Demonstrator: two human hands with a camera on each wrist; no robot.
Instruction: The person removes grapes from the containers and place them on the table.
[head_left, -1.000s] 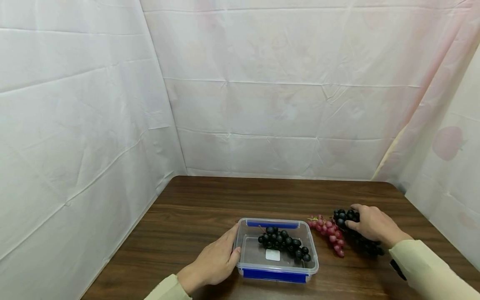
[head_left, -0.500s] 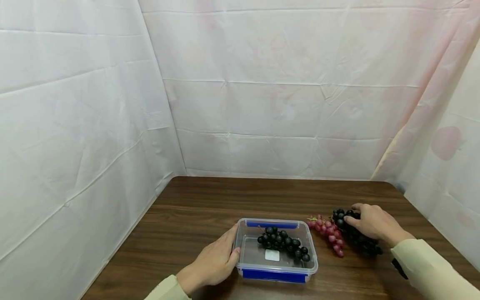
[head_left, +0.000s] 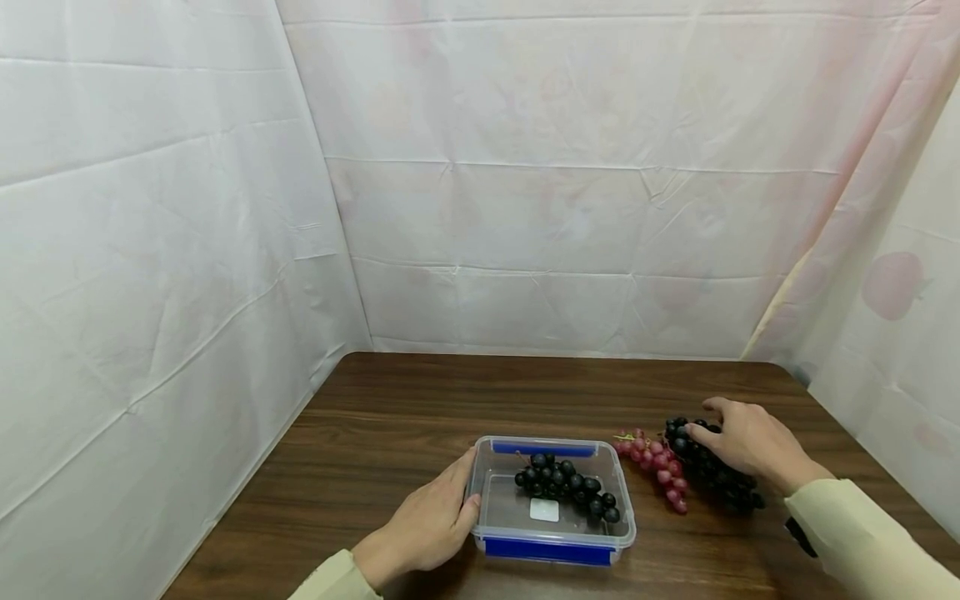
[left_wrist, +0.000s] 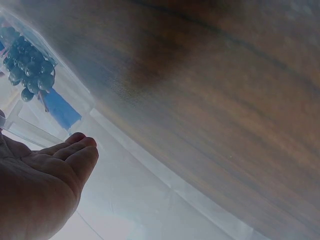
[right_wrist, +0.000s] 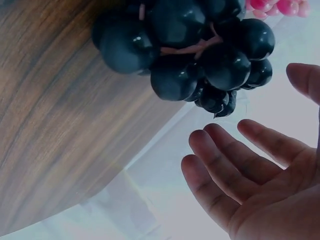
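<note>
A clear plastic food container with blue clips holds a bunch of black grapes. My left hand rests along the container's left side, fingers straight and thumb at the rim. In the left wrist view that hand lies beside the clear wall. To the container's right lie a bunch of red grapes and a second black bunch. My right hand hovers just over the second black bunch, partly hiding it. In the right wrist view its fingers are spread and apart from the grapes.
The dark wood table has white sheets hanging behind it and at both sides. A white label shows on the container's bottom. Red grapes lie right against the second black bunch.
My right hand has lifted slightly off the second black bunch and its fingers have loosened. The left hand and the container have stayed in place.
</note>
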